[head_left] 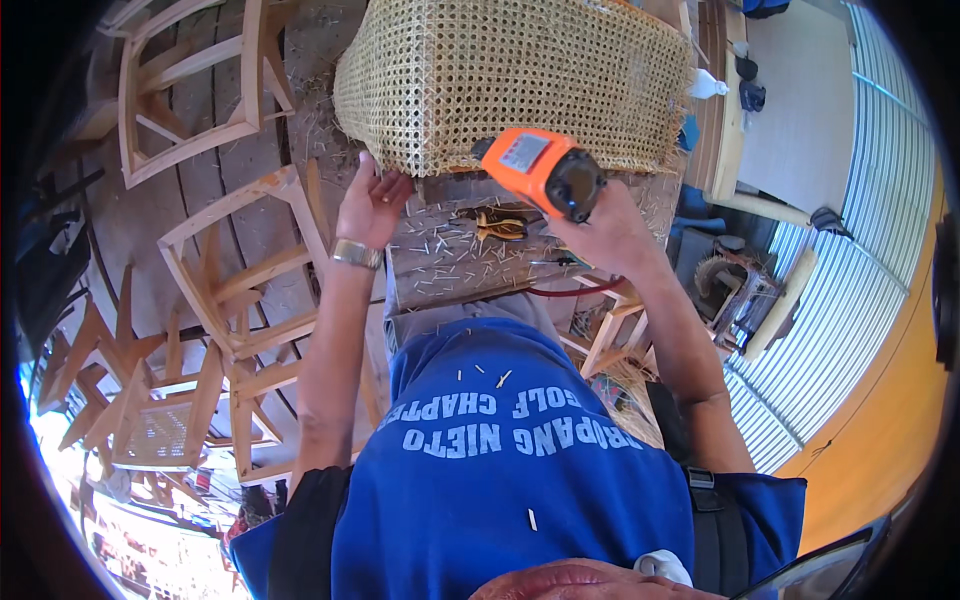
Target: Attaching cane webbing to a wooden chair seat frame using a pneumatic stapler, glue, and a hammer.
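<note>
My right hand [615, 232] is wrapped round the grip of an orange and black staple gun [530, 168]. The tool's nose points at the near edge of a woven cane webbing panel [540, 85] that covers a box-like piece on the workbench [425, 287]. At the panel's near left corner is my left hand [372, 208], palm turned up and fingers loosely bent, with the thumb by the cane edge. It holds nothing that I can see. A red hose [575, 291] runs near my right forearm.
Pliers with yellow and black handles [497, 225] lie among scattered cane bits on the bench. Bare wooden chair frames [240, 270] stand at the left. A machine with a toothed wheel [720, 275] and a pale board [800, 100] are at the right.
</note>
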Tool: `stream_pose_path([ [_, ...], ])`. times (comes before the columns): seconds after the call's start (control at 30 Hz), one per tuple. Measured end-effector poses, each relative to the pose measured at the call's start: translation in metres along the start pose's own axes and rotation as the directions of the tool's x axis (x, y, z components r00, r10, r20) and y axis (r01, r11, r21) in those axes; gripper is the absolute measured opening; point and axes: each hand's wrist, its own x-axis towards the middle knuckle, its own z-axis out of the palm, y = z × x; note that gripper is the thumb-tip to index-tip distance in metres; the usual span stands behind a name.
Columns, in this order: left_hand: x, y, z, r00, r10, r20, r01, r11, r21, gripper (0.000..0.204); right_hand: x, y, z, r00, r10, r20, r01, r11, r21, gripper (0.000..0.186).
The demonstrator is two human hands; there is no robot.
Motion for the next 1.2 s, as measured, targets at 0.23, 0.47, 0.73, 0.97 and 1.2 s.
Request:
stream_pose_path([
  [0.23,0.006,0.013,0.022,1.000,0.012,-0.007,-0.014,0.916,-0.401,0.043,0.025,-0.026,0.005,0.996,0.070,0.055,-0.062,0.990,-0.124,0.049],
  [0.47,-0.007,0.003,0.027,0.996,0.083,-0.027,-0.086,0.865,-0.495,0.030,0.028,-0.019,0.013,0.997,-0.040,0.059,0.050,0.985,-0.168,0.061],
  [0.73,-0.025,-0.002,0.032,0.948,0.130,0.291,0.014,0.895,-0.446,0.038,0.034,-0.030,0.011,0.997,0.044,0.061,-0.034,0.987,-0.158,0.059],
  [0.97,-0.051,-0.041,0.061,0.870,0.438,0.227,-0.424,0.899,-0.109,0.046,0.045,-0.029,0.009,0.995,0.021,0.102,0.009,0.958,-0.287,0.045],
  [1.2,-0.052,-0.051,0.066,0.759,0.600,0.255,-0.616,0.788,-0.020,0.037,0.052,-0.016,0.012,0.996,-0.006,0.092,0.032,0.960,-0.279,0.043],
])
